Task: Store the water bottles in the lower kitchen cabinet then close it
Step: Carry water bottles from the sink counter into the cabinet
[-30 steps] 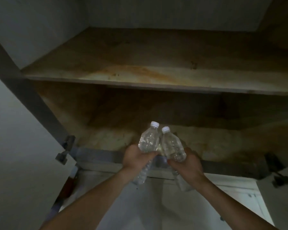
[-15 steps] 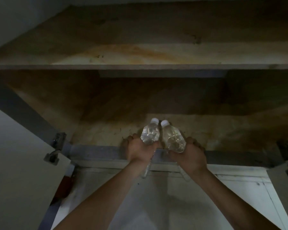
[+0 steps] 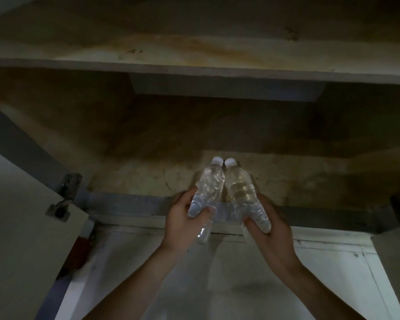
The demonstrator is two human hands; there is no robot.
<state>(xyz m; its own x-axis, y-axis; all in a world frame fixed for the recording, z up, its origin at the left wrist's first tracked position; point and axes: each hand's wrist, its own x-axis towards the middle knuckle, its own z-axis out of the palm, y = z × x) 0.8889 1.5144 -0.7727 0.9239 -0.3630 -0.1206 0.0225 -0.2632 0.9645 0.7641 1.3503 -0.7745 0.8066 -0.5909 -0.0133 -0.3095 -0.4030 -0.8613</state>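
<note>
Two clear water bottles with white caps are held side by side, caps pointing into the open lower cabinet. My left hand (image 3: 183,218) grips the left bottle (image 3: 209,185) around its lower half. My right hand (image 3: 267,221) grips the right bottle (image 3: 241,188) near its base. Both bottles tilt forward, with their caps over the stained bottom floor (image 3: 148,179) of the cabinet and their bases out over the front sill. Their caps almost touch.
A stained wooden shelf (image 3: 194,65) spans the cabinet above the bottles. The left door (image 3: 21,227) stands open with its hinge (image 3: 67,195) showing. The edge of the right door (image 3: 397,262) is at the far right. White floor tiles (image 3: 240,285) lie below.
My head has moved closer and lower, so the shelf has risen in view. Both hands have pushed the bottles a little further over the cabinet sill.
</note>
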